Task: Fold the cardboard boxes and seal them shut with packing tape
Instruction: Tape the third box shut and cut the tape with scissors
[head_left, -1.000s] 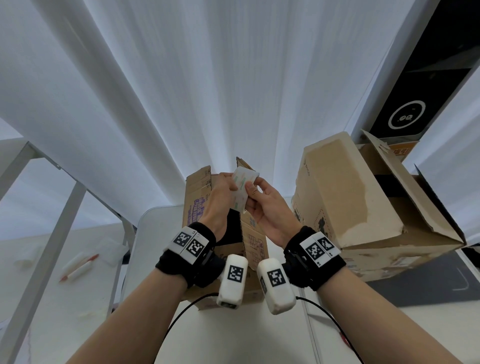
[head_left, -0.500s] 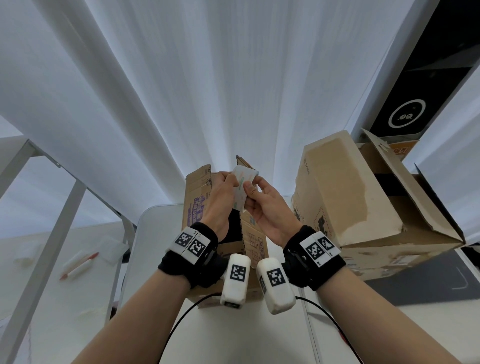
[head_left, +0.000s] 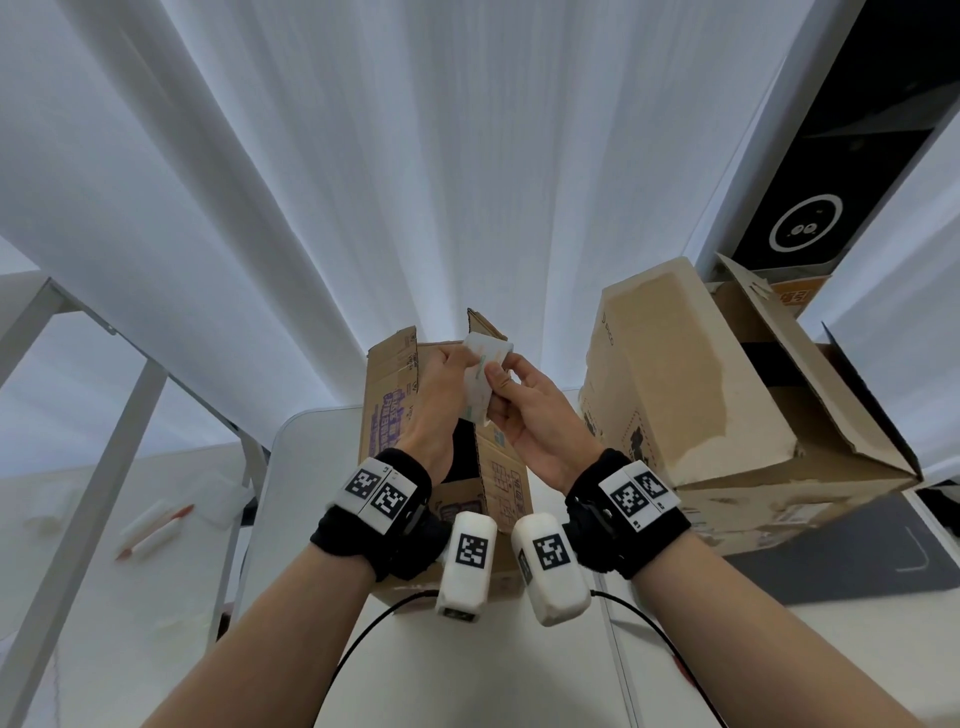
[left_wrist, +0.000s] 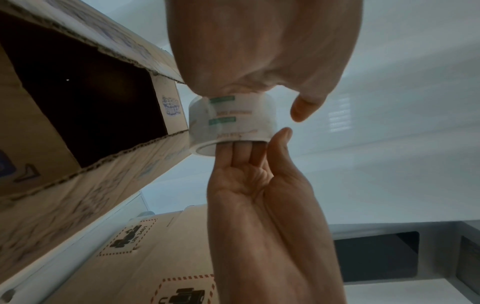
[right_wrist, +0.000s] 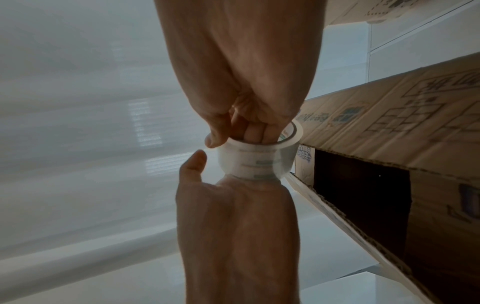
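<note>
While both of my hands are raised, I see the tape roll (head_left: 485, 376) between them, above the open cardboard box (head_left: 395, 410) on the white desk (head_left: 311, 452). My left hand (head_left: 434, 410) has its fingers hooked through the core; my right hand (head_left: 540, 426) curls round the other end, thumb on the tape. A larger box (head_left: 670, 374) lies to the right on a dark mat (head_left: 857, 561). A white curtain (head_left: 415, 156) hangs behind, a black panel (head_left: 857, 156) beside it.
</note>
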